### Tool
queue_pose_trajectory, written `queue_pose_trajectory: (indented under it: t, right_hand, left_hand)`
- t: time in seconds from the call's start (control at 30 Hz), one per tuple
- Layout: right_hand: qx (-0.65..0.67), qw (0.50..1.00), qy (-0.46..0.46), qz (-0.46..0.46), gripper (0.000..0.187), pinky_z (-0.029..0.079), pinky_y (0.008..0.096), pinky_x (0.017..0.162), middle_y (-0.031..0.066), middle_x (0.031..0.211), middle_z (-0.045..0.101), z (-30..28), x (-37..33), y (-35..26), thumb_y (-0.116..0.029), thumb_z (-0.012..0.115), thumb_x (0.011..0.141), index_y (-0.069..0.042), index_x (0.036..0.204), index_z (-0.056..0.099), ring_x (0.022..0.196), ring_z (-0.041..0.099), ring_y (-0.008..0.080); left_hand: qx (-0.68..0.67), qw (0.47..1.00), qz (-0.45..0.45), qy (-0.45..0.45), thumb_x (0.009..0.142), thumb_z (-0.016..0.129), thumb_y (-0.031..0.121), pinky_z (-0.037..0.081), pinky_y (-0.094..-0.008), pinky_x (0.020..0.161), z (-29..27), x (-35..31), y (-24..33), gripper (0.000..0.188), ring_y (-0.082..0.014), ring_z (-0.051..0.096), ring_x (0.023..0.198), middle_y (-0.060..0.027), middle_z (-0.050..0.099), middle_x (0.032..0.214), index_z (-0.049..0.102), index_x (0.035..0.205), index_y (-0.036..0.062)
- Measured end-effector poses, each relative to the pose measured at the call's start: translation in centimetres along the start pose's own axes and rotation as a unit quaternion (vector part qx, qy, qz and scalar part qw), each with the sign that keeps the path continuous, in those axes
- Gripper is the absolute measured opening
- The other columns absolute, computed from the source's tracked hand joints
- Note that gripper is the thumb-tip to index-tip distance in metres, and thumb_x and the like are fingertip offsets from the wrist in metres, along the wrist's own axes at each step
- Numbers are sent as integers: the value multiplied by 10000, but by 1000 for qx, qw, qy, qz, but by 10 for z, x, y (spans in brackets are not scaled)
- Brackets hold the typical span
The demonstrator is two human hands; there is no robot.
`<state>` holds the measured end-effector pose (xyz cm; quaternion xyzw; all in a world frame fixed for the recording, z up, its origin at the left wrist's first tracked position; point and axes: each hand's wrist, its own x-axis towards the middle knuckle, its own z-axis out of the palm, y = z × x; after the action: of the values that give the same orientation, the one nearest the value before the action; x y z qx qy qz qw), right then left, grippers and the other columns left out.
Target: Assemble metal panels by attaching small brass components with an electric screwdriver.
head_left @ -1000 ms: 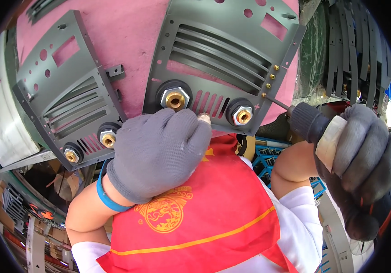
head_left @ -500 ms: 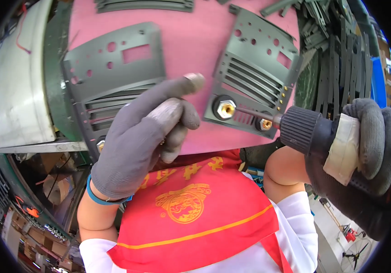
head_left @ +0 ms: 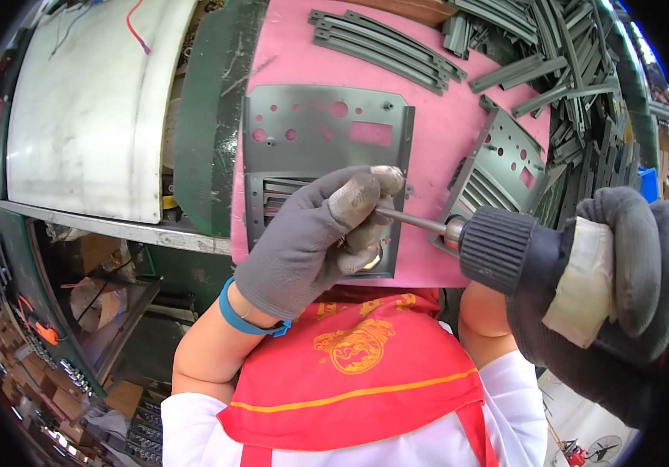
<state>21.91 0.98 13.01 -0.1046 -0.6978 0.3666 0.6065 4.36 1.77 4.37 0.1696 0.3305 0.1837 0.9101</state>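
My right hand (head_left: 623,265), in a grey glove, grips a black power screwdriver (head_left: 502,247) with pale tape round its body. Its long steel bit (head_left: 416,221) points left and ends at the fingers of my left hand (head_left: 311,233). That hand, gloved too, is closed in a pinch by the bit's tip; a small brass-coloured glint shows among its curled fingers, too hidden to name. Under and beyond the left hand lies a grey metal panel (head_left: 323,117) with round holes, a rectangular cutout and slots, its lower part partly covered. A similar panel (head_left: 510,148) lies to the right, behind the screwdriver.
Both panels rest on a pink mat (head_left: 436,124). Slotted grey strips (head_left: 381,47) lie at its far side, and a pile of grey metal strips (head_left: 564,70) fills the far right. A white board (head_left: 101,117) stands left, past a dark green surface (head_left: 214,148).
The left hand's extended index finger has curled into a pinch at the bit's tip. The bit has left the right panel's brass fitting. The view has shifted, with both panels now farther right.
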Motion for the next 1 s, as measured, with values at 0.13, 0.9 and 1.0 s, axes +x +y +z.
queue_pose_trajectory:
  t: [0.13,0.9,1.0]
  right_hand:
    - [8,1000,-13,5,265,493,163,569,-68,706,573,11,11,10,-356,820,745,-158,743,644,605,593,50]
    - [26,997,-42,54,276,492,164,570,-53,713,580,8,9,9,-338,835,727,-148,754,637,602,591,58]
    - [34,996,-42,65,278,492,164,570,-52,714,581,8,5,11,-336,837,724,-147,756,636,602,591,59]
  left_hand:
    - [-66,996,-49,-44,987,495,522,231,-209,469,-3,0,5,515,-53,295,557,15,510,737,606,1110,34]
    - [4,997,-52,-50,929,628,447,273,-212,478,-3,-4,6,574,-46,331,538,-8,540,744,553,1283,2]
    - [161,987,3,29,904,672,428,283,-239,474,-8,-31,13,588,-48,330,529,11,536,702,563,1303,10]
